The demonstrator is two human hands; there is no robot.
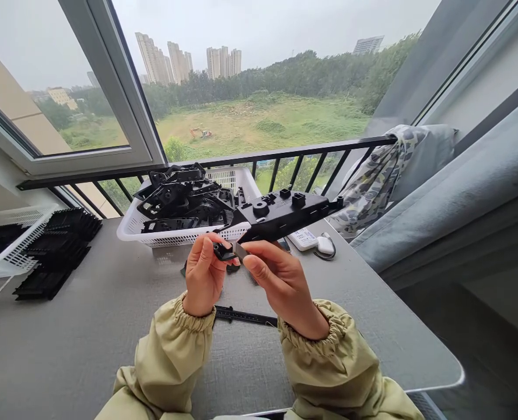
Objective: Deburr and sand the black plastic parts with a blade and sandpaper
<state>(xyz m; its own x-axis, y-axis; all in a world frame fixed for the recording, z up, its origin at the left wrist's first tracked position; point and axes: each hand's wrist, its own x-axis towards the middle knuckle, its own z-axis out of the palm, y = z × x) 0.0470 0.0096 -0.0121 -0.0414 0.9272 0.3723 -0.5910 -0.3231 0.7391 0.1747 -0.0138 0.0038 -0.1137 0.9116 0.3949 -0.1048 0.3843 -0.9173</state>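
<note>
One grey table (66,344), our white basket (175,238), and a long black part (280,217) at the basket's near right.
Our left hand (204,277) pinches the part's apparent end, our right hand (283,280) a small flat piece (240,252); close two-handed handling seems underway, wanting steady fingertips.

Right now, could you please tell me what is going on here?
Someone's left hand grips one end of a black plastic part, held up over the table, while the right hand pinches a small flat piece right beside that end. A white basket heaped with black parts stands behind, and a black caliper lies below the hands.
</note>
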